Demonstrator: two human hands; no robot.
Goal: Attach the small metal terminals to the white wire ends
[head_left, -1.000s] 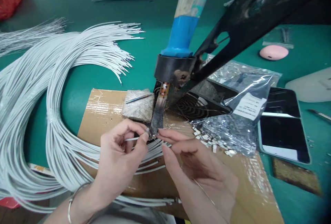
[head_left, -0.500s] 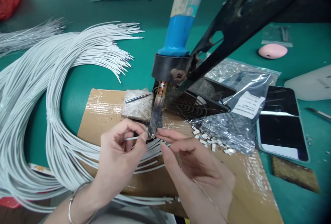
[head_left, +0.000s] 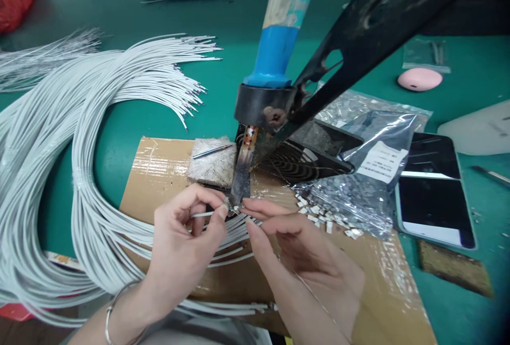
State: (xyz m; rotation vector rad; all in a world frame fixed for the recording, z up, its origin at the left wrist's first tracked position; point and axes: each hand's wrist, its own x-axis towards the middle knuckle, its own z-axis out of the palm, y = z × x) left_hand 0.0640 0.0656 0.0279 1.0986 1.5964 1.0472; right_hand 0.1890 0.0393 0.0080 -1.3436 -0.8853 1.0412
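My left hand (head_left: 187,244) pinches a white cable (head_left: 203,213) between thumb and forefinger, its end held under the tip of a soldering iron (head_left: 238,183). The iron has a blue handle and points downward. A small metal piece (head_left: 236,209) shows at the cable's end, too small to make out fully. On the other side of the tip, my right hand (head_left: 306,260) is closed around a thin solder wire (head_left: 314,296), which runs across the palm. Its front end, close to the iron tip, is hard to see. More white cables (head_left: 235,236) lie beneath both hands.
A black stand (head_left: 338,58) holds the iron from the upper right. Big bundles of white cable (head_left: 91,121) curve over the left side. Right of the iron lie small metal tabs (head_left: 329,225), a plastic bag (head_left: 358,175) and a phone (head_left: 434,201). Cardboard (head_left: 155,169) covers the middle.
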